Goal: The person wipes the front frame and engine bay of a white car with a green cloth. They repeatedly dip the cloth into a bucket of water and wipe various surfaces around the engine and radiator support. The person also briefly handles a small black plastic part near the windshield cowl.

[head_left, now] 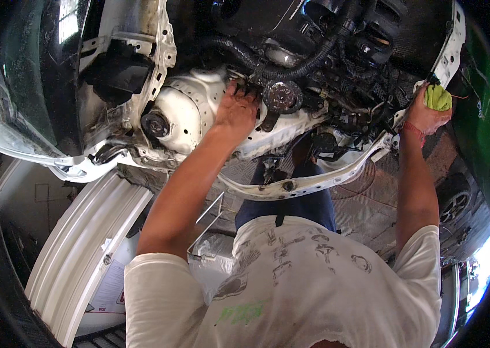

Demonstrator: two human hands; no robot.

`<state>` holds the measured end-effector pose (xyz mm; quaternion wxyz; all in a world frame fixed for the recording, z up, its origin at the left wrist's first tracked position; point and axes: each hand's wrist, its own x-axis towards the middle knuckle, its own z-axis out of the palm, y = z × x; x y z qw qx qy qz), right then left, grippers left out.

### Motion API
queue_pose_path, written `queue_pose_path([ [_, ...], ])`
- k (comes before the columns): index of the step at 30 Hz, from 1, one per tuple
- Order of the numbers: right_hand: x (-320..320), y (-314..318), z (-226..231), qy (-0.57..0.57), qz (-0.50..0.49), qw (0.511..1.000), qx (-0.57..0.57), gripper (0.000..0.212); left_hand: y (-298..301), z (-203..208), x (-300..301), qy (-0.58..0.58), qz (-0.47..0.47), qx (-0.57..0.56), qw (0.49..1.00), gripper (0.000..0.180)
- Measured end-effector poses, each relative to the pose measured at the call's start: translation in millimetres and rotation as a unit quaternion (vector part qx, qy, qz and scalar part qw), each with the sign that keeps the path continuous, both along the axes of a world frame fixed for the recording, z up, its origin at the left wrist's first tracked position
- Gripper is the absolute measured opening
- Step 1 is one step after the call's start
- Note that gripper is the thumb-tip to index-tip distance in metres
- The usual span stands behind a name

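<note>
My left hand [238,107] rests on the white inner fender panel [184,107] of a car's open engine bay. Its fingers point away from me and look spread, with the tips partly lost in shadow. Just right of them sits a round, rusty engine mount [282,95]. Out at the far right, my right hand [423,116] is closed around a crumpled yellow-green cloth [438,98], beside the white front body rail [449,58]. A red band circles that wrist.
A curved white crossmember [314,181] runs between me and the engine bay. Black corrugated hoses [314,61] cross the engine. A white ribbed panel [79,249] leans at lower left. Beyond my right arm are a green surface [479,116] and a wheel [454,200].
</note>
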<state>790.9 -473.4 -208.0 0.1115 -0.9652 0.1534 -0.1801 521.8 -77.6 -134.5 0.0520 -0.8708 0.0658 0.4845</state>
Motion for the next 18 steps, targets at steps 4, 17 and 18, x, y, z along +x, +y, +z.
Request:
queue_pose_path([
  [4,0.2,-1.4,-0.5,0.001,0.002,1.0,-0.009,0.114,-9.5,0.0,-1.8,0.001,0.08,-0.012,0.997,0.058],
  [17,0.6,-1.0,-1.7,0.011,-0.024,1.0,-0.004,0.11,-7.4,-10.7,-30.9,-0.139,0.026,-0.048,0.989,0.047],
  [18,1.0,-0.5,-1.2,0.002,-0.018,1.0,0.01,0.11,-5.8,-8.4,-25.1,-0.092,0.005,-0.033,0.995,0.05],
])
